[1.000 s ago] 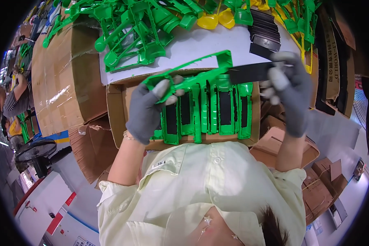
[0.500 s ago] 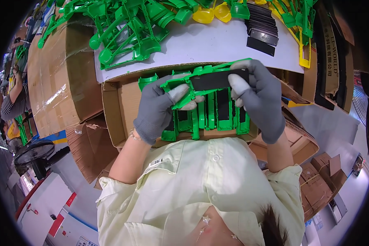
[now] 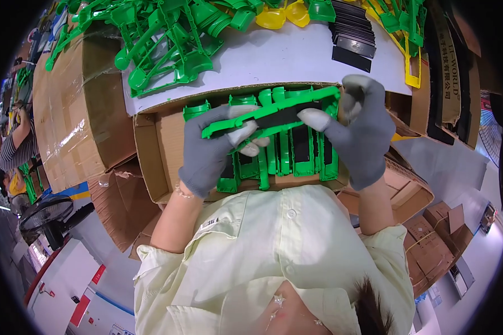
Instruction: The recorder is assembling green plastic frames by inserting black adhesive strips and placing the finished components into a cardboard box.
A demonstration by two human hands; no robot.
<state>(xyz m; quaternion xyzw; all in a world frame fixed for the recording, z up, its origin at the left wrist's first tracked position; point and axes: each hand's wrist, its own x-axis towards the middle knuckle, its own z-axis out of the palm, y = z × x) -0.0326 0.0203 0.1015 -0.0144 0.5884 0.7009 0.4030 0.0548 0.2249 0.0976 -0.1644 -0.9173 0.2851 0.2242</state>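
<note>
My left hand [image 3: 209, 148], in a grey glove with pale fingertips, is closed round the left end of a long green plastic housing [image 3: 274, 110]. The housing is held tilted above a cardboard box, its right end higher. A black flat strip [image 3: 282, 116] lies along inside it. My right hand [image 3: 360, 131], gloved alike, is at the housing's right end. Its thumb touches the strip, while its fingers stand apart from the thumb, just beyond the end. Below, several similar green housings [image 3: 272, 159] with black strips lie in the cardboard box [image 3: 156, 194].
Green plastic parts [image 3: 173, 56] are heaped on the white table [image 3: 274, 56] beyond the box. Nearby are a stack of black strips [image 3: 353, 39] and yellow parts [image 3: 271, 18]. A tall carton [image 3: 64, 111] stands left, a fan [image 3: 47, 215] below it. More cartons [image 3: 427, 240] stand right.
The housing has turned so its green side edge shows more and less of the strip is visible. My right fingers have come off its far edge and spread from the thumb.
</note>
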